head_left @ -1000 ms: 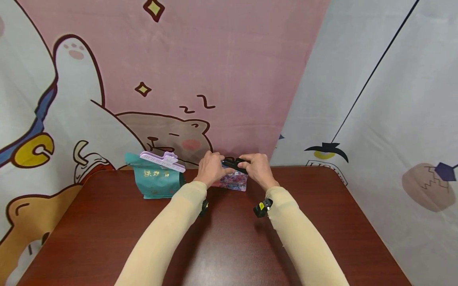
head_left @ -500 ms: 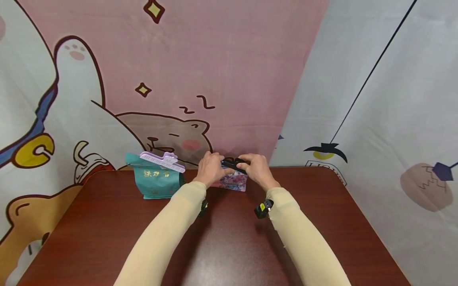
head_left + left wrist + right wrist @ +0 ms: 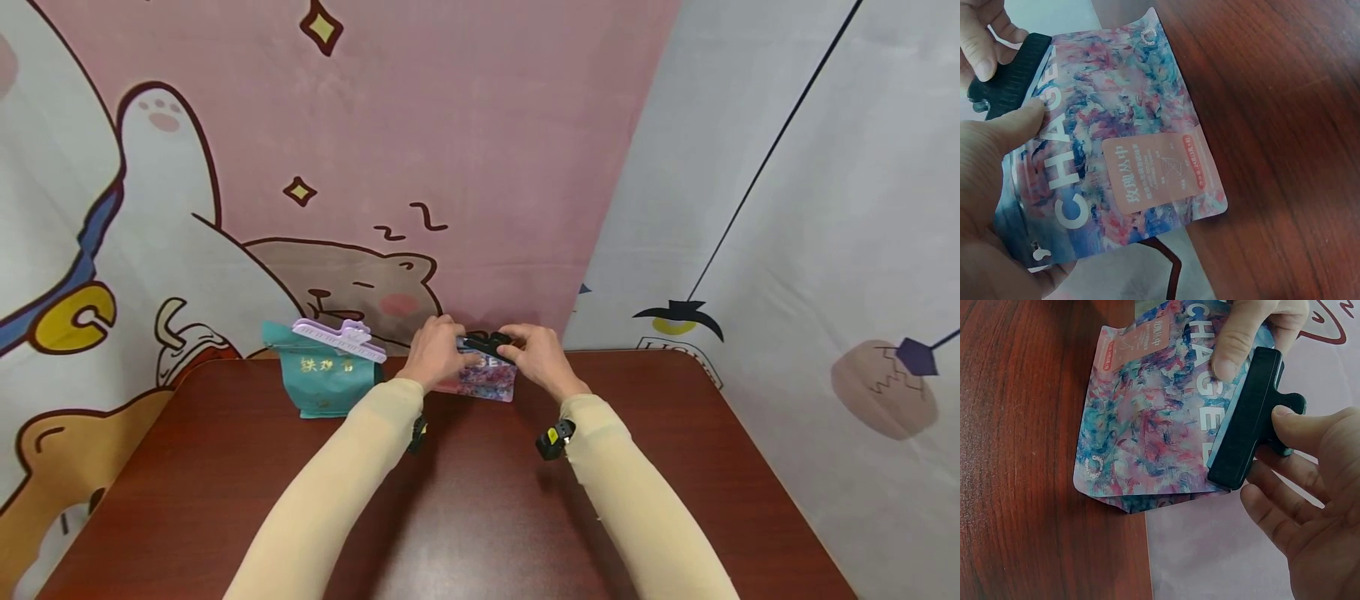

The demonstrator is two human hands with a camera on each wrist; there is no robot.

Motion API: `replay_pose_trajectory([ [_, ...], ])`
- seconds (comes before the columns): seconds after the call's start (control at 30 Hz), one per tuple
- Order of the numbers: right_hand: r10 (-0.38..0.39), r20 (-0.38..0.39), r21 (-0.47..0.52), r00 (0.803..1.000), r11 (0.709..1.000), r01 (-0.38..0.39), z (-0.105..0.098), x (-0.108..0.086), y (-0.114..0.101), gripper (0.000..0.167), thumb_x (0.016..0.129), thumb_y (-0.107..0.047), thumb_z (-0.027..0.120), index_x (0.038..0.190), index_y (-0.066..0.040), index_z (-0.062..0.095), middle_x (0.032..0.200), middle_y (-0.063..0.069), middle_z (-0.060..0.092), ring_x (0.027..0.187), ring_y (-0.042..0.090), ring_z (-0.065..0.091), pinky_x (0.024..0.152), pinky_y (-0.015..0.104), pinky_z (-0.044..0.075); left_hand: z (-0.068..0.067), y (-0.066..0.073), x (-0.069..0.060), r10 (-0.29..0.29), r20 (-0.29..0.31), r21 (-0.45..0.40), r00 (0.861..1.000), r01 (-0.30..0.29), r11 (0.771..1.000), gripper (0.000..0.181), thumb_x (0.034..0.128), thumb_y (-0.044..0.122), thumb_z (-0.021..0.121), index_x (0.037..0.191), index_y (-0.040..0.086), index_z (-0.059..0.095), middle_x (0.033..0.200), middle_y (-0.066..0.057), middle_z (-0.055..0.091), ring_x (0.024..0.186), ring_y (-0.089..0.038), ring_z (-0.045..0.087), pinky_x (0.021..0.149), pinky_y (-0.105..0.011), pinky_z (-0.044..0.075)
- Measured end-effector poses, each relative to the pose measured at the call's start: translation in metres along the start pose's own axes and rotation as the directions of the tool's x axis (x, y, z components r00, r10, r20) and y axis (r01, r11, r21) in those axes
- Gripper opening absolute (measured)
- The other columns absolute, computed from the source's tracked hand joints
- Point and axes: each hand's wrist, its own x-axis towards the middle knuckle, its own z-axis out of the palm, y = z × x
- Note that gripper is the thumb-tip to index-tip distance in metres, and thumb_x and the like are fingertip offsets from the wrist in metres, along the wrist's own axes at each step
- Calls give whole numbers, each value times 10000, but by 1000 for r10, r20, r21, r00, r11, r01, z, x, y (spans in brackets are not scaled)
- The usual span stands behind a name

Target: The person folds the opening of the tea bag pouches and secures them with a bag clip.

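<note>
A colourful pouch [image 3: 1122, 112] with large white letters and a pink label stands at the back of the table. My left hand [image 3: 435, 354] grips its upper part, thumb across the printed front in the left wrist view. A black clip [image 3: 1250, 419] sits along the pouch's top edge, over the end away from my left hand. My right hand [image 3: 536, 354] pinches the clip's handle, thumb on one side and fingers behind. Left of my left hand, a teal pouch [image 3: 326, 387] stands upright with a lilac clip [image 3: 341, 337] across its top.
The dark red-brown table [image 3: 480, 500] ends at a cloth backdrop [image 3: 525, 167] with cartoon animals, close behind the pouches. Both forearms reach across the table in pale sleeves, with a small black camera [image 3: 553, 439] at the right wrist.
My left hand has slid slightly left along the colourful pouch, and more of its white lettering shows. The right hand keeps hold of the clip almost unmoved.
</note>
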Motion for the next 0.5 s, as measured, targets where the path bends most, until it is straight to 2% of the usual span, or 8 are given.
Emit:
replay_pose_trajectory([
  [0.2,12,9,-24,1000,1000,-11,-1,0,3,287,971,-190,740,1232,-72,753,1181,120,751,929,267,726,815,454,577,-4,-4,0,27,-29,44,999,-26,999,430,854,350,856,1172,78,757,1177,-104,647,1129,-313,554,985,-520,449],
  [0.5,12,34,-45,999,999,-10,-5,-5,9,344,980,-161,718,1304,-45,711,1215,153,732,1003,315,712,880,490,565,-8,-7,-6,77,-66,63,995,-73,995,339,885,257,824,1162,82,737,1175,-117,648,1104,-312,543,1007,-495,434],
])
